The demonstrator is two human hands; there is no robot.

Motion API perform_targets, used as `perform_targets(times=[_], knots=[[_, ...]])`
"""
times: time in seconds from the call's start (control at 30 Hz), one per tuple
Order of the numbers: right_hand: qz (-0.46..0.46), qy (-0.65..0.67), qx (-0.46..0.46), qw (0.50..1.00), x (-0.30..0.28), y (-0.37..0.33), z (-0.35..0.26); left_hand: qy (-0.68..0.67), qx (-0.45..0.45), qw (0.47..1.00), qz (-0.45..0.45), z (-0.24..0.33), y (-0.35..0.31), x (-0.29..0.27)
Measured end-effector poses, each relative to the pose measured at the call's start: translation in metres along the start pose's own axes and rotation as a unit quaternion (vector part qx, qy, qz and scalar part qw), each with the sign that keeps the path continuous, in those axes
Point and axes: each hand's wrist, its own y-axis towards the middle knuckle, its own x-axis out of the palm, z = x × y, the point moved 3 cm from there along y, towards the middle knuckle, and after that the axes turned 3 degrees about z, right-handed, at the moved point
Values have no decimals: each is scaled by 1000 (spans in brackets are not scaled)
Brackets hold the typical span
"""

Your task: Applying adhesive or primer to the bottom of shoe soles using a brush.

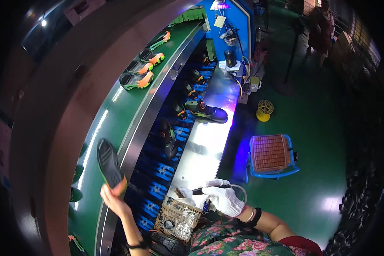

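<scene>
At lower left, the bare left hand (114, 200) pinches a dark shoe sole (109, 163) by its orange end, tread upturned over the green conveyor (115, 111), while the gloved right hand (224, 198), lower centre, clasps a brush (196, 192) ready beside it.

shoe factory line: green conveyor belt (115, 111) carrying soles (136, 80), blue shoe racks (166, 170), steel workbench (205, 141).
</scene>
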Motion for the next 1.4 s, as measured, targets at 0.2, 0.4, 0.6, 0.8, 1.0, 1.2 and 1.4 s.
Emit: perform_targets(times=[0.2, 0.4, 0.6, 0.8, 1.0, 1.2, 1.4], knots=[[-76, 426, 353, 830, 37, 1, -3, -156, -181, 969, -65, 6, -81, -17], [-162, 390, 274, 864, 66, 12, -35, -254, -443, 855, -91, -43, -106, -19], [-133, 294, 161, 933, 69, 34, -71, -294, -446, 815, -224, -31, -176, -12], [-225, 169, 46, 959, 83, 29, -64, -544, -440, 708, -96, 14, -216, 5], [-253, 66, -109, 959, 92, 27, -77, -504, -446, 739, -8, 23, -226, -1], [-216, 60, -266, 938, 107, 35, -70, -583, -419, 694, -55, 20, -230, -1], [-259, -39, -299, 918, 119, 34, -81, -376, -404, 831, -76, 29, -235, 8]])
